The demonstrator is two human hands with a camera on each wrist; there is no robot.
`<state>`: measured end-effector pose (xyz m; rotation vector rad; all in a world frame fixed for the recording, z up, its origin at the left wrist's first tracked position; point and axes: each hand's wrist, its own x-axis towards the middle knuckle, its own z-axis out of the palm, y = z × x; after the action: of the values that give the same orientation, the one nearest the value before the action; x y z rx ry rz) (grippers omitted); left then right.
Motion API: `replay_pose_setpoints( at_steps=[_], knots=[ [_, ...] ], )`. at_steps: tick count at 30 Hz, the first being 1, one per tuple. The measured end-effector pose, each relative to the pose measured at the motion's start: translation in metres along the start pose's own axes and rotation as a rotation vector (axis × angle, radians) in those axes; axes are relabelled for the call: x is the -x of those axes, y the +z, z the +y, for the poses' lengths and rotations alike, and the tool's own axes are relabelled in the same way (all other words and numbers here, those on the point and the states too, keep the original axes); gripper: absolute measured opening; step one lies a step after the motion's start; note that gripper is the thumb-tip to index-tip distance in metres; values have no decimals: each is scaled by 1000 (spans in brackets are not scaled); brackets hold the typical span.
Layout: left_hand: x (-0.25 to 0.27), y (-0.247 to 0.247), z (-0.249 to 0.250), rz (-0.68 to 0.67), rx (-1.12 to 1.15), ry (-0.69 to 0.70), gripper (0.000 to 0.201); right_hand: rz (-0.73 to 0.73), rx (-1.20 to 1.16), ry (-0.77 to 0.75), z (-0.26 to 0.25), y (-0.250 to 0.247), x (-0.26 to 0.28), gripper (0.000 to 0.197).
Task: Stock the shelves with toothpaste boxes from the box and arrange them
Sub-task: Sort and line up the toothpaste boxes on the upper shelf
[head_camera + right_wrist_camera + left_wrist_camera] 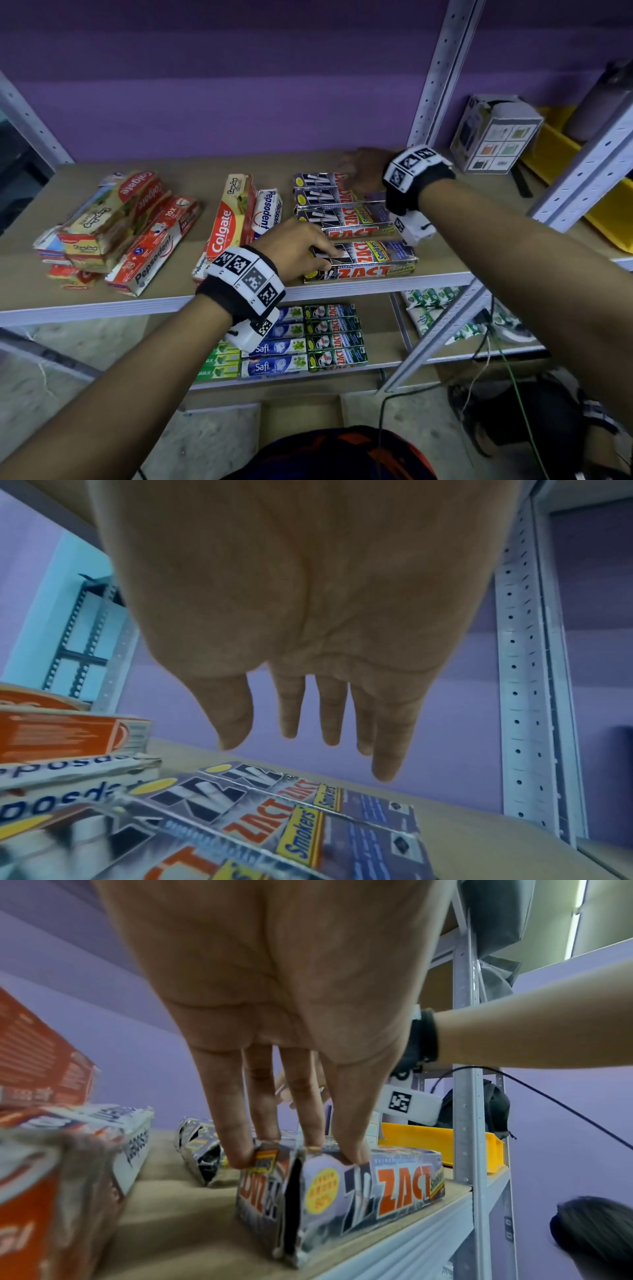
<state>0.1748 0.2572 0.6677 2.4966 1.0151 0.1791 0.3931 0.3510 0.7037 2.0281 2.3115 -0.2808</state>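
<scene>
Several silver-black ZACT toothpaste boxes lie on the upper shelf [102,310]. The front ZACT box [373,260] lies along the shelf's front edge. My left hand [305,248] rests on its left end; straight fingertips [354,1153] press on the top edge of that front ZACT box [394,1185], whose end flap gapes. Behind it lie the other ZACT boxes [329,202], side by side. My right hand [359,169] hovers over their far right part. In the right wrist view the right hand [308,739] holds nothing, its fingers straight above those ZACT boxes [274,813].
A loose pile of Colgate and Pepsodent boxes [120,233] lies at the left, a Colgate stack [227,226] with a Pepsodent box [269,212] in the middle. Safi boxes [274,347] and green ZACT boxes [334,337] fill the lower shelf. White carton [496,133], yellow bin [582,178], steel post [442,72] at right.
</scene>
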Motion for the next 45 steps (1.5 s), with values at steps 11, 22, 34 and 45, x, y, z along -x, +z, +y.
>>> replay_pose_setpoints(
  at_steps=[11, 22, 34, 45],
  knots=[
    [9, 10, 2, 58, -16, 20, 34, -160, 246, 65, 18, 33, -78, 56],
    [9, 14, 0, 85, 23, 18, 32, -198, 238, 42, 26, 33, -87, 45],
    [6, 20, -6, 154, -104, 86, 30, -112, 125, 54, 23, 37, -62, 68],
    [4, 16, -7, 175, -126, 48, 29, -110, 79, 34, 14, 32, -37, 57]
  ],
)
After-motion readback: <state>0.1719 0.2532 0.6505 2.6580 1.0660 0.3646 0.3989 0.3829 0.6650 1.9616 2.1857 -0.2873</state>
